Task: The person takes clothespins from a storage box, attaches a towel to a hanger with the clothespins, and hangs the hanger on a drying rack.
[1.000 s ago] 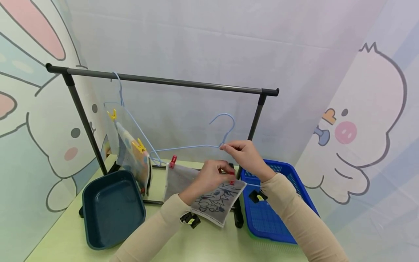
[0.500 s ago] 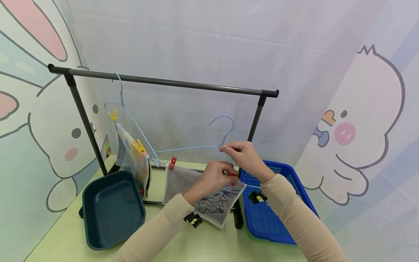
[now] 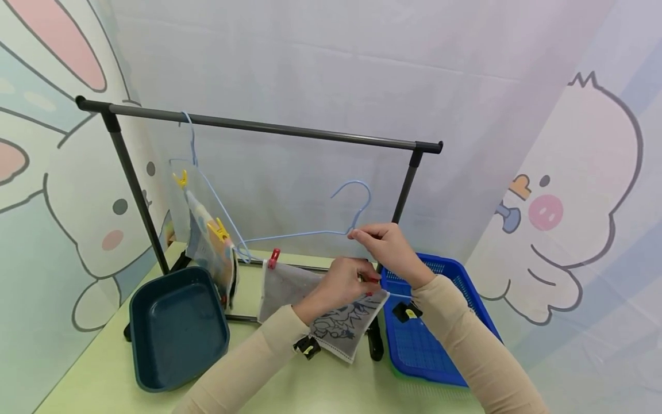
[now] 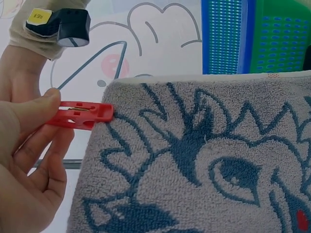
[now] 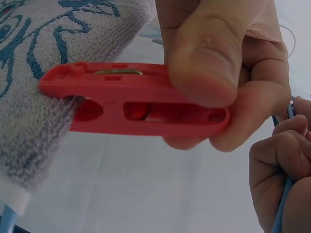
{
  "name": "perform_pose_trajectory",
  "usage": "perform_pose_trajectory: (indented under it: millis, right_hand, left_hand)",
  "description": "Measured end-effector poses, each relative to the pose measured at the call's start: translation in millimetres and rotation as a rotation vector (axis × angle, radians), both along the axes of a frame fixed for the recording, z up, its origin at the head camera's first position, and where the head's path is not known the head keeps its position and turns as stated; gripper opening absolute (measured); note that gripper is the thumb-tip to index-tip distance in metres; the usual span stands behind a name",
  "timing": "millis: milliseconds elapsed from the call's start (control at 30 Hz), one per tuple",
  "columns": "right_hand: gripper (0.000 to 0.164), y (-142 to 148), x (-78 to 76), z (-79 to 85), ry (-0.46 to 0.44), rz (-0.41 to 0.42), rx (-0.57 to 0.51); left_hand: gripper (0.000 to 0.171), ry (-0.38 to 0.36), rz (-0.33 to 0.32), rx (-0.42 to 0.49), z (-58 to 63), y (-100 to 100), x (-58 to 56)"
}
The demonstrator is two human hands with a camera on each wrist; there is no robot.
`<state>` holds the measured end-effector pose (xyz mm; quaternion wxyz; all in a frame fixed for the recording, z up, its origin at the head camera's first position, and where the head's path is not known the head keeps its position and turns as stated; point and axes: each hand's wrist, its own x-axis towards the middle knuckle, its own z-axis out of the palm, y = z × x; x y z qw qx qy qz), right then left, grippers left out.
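My left hand (image 3: 341, 282) pinches the handle end of a red clothespin (image 4: 82, 115) between thumb and fingers. The clothespin's jaws bite the corner of a small grey towel (image 4: 194, 155) with a dark blue cartoon drawing. A second red clothespin (image 3: 273, 259) grips the towel's other upper corner. The towel hangs along the lower bar of a light blue hanger (image 3: 295, 234), whose hook points up. My right hand (image 3: 389, 247) pinches that hanger at its neck, just below the hook; in the right wrist view, fingers of this hand (image 5: 282, 160) curl round the blue wire.
Behind stands a dark clothes rack (image 3: 269, 127). A second blue hanger (image 3: 217, 198) on its left holds a colourful towel (image 3: 212, 261) by yellow clothespins (image 3: 219, 230). A dark teal basin (image 3: 178, 328) sits at left, a blue basket (image 3: 424, 345) at right.
My left hand has shifted slightly right, and its fingers now cover more of the red clothespin. My right hand has stayed at the hanger's neck.
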<state>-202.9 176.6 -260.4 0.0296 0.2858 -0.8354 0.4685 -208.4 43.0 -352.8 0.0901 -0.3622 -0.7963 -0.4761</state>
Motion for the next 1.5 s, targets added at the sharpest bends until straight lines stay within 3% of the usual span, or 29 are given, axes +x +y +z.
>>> perform_pose_trajectory:
  millis: [133, 533, 767, 1000, 1167, 1333, 1500]
  right_hand:
    - [0.025, 1.2, -0.1, 0.4, -0.005, -0.004, -0.008]
    - [0.026, 6.1, 1.7, 0.4, -0.035, 0.005, -0.04]
    - [0.027, 13.3, -17.9, -18.4, -0.051, -0.003, -0.048]
    - [0.028, 16.4, -22.9, -23.8, -0.023, 0.002, -0.045]
    - [0.029, 18.6, -24.1, -23.9, -0.013, 0.0, -0.05]
    - [0.029, 22.1, -25.2, -24.3, -0.024, -0.015, -0.05]
    - [0.029, 24.6, -26.6, -25.1, -0.009, -0.053, -0.034]
  left_hand:
    - [0.006, 0.021, -0.001, -0.007, 1.2, 3.3, 0.1]
    - [0.01, -0.009, 0.02, -0.038, -2.4, 5.7, 0.1]
    - [0.014, -0.066, 0.025, -0.048, -4.6, 3.6, -1.3]
    - [0.021, -0.047, 0.012, -0.069, -6.9, 2.7, -2.6]
    - [0.031, -0.033, -0.015, -0.076, -3.3, -1.8, 1.0]
    - [0.026, -0.064, -0.032, -0.073, 3.6, -14.2, 7.6]
    - [0.023, -0.021, 0.013, -0.099, 13.3, -32.2, 12.1]
